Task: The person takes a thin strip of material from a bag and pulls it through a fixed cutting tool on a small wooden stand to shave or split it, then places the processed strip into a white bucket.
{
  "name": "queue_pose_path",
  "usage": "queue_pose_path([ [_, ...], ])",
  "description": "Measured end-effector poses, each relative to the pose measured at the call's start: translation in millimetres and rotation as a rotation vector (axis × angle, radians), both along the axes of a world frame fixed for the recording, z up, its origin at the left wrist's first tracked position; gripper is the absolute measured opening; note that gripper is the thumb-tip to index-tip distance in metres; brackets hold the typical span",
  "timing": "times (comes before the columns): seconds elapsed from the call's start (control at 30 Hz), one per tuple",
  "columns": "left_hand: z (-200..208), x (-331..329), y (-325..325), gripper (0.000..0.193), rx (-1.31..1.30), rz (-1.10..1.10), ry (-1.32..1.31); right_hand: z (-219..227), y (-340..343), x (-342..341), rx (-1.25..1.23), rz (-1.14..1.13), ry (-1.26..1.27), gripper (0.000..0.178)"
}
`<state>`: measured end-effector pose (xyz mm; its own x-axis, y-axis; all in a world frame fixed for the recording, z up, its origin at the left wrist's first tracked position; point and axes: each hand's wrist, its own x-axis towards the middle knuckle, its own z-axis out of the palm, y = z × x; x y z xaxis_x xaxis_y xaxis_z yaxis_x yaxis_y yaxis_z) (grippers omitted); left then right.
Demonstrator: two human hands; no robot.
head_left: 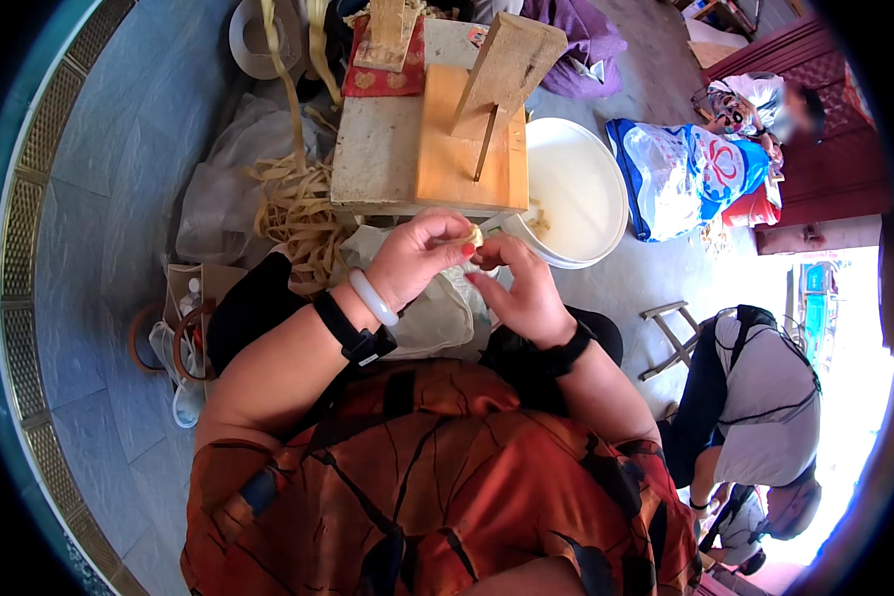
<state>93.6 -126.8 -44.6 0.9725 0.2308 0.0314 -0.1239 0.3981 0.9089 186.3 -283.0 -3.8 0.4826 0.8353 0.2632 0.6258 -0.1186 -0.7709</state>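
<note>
I see a small, soft-looking, pale-yellow piece (477, 236) pinched by the left hand's (422, 255) fingertips; at five o'clock, the right hand's (526, 298) thumb stands apart from its curled forefinger. A slack pinch might drop it onto crumpled, whitish plastic sheeting (435, 326) at seven. Limp, tan, ribbon-like strips (298, 212) tangle at nine; a smooth, orange-brown wooden board (442, 171) lies at twelve.

Left fingers (445, 224) just beside right fingers (513, 254)

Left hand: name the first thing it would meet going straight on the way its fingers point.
Most likely the right hand: the left hand points toward its fingers, with a small pale piece at the fingertips between them. Depth is hard to judge here.
</note>
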Motion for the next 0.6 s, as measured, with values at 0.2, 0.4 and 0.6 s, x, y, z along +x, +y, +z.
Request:
queue_pose_path([
  [0.2, 10.9, -5.5, 0.4, 0.017, 0.173, -0.025, 0.094, -2.8, -1.7, 4.4, -0.058, -0.009, 0.681, 0.018],
  [0.4, 10.5, -0.3, 15.9, 0.019, 0.498, 0.186, 0.063, 29.4, -3.5, -1.1, -0.222, 0.096, 0.431, 0.024],
  [0.6, 27.6, 4.8, 15.7, 0.008, 0.823, 0.292, 0.002, 29.1, -7.9, 12.1, 0.028, 0.007, 0.145, 0.012],
])
